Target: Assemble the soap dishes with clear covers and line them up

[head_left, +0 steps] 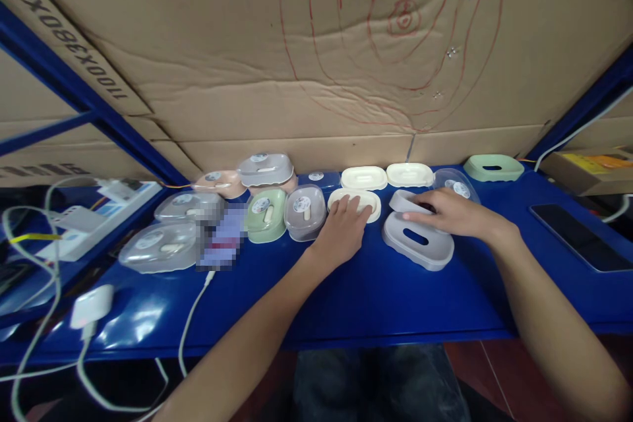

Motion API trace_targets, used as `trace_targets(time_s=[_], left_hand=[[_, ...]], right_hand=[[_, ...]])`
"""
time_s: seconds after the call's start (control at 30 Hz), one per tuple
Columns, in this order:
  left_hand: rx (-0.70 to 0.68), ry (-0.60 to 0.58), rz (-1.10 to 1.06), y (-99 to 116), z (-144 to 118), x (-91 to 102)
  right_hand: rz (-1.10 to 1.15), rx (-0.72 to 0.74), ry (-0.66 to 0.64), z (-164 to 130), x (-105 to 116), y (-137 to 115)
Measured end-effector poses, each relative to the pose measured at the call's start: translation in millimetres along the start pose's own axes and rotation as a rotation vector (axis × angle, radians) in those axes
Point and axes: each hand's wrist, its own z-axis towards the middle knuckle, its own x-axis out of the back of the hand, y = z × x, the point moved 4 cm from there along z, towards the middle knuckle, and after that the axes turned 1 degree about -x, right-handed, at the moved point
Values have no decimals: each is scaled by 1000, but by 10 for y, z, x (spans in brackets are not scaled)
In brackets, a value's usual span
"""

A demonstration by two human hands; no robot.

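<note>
1. Hands are working on a blue table (376, 303) full of little soap boxes
2. The left hand (346, 227) is lying flat, fingers spread, pressing down on a cream tray (368, 199) near the middle of the table
3. The right hand (448, 213) is holding a grey inner tray (404, 200) in its fingers, just above a grey box base (420, 247) that is sitting on the table close in front
4. The step looks like fitting the grey tray into the grey base; it is not sitting inside yet
5. Next, the tray is needing to line up flat over the base and go straight down
6. Finished boxes with clear lids (163, 244) are waiting on the left, and a green base (493, 167) is sitting at the far right
7. White cables (188, 323) are hanging off the front edge
</note>
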Motion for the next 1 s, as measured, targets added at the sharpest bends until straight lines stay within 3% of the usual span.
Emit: trace_targets(time_s=[1.0], left_hand=[[3,-1,20,-6,3,16]], right_hand=[[71,-20,41,-17,40,-63]])
